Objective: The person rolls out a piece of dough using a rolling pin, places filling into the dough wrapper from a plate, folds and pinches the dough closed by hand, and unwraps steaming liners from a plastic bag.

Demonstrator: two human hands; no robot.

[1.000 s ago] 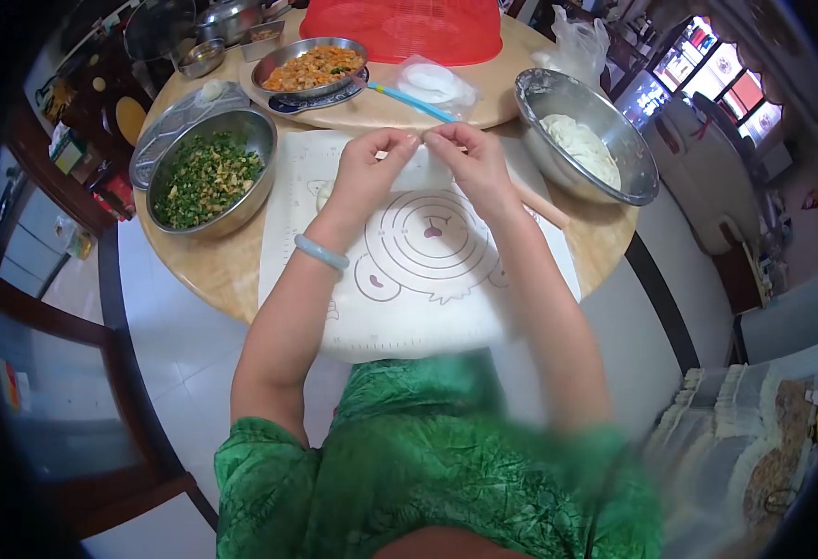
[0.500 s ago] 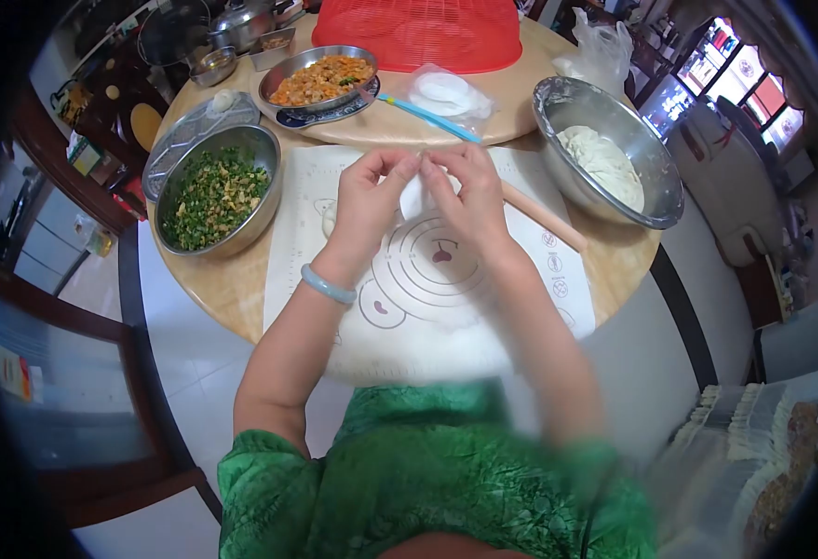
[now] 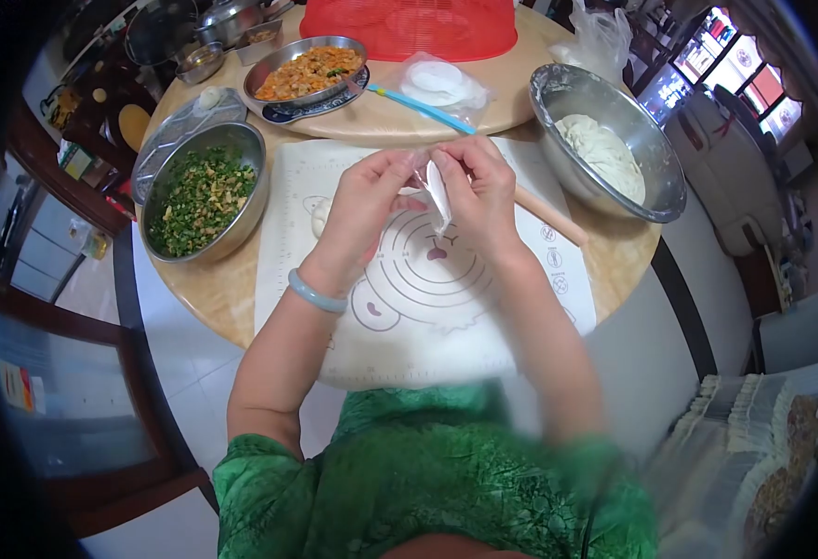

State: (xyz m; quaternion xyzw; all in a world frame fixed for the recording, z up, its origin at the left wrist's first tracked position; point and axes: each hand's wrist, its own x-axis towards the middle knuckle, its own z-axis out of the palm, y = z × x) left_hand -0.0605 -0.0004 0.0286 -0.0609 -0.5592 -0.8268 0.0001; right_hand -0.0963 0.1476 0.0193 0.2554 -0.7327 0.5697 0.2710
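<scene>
Over the printed white mat (image 3: 306, 307), my left hand (image 3: 371, 200) and my right hand (image 3: 477, 194) are raised close together. A thin white piece with a clear film (image 3: 438, 197) hangs between them. Fingers of my right hand pinch its top, and my left fingertips are closed on the film at its left edge. Beside my left wrist a pale lump of dough (image 3: 319, 218) shows in part. A wooden rolling pin (image 3: 550, 219) lies on the mat, its far end hidden behind my right hand.
A bowl of chopped greens (image 3: 200, 200) stands left, a dough bowl (image 3: 656, 191) right. Further back are a pan of orange filling (image 3: 308, 74), a blue stick-like utensil (image 3: 423, 109), a bag of white discs (image 3: 439, 82), a red mesh cover (image 3: 409, 28) and a plastic bag (image 3: 598, 39).
The white piece and its film now show more clearly between my hands, with the film spread apart at the top. The camera view has shifted slightly.
</scene>
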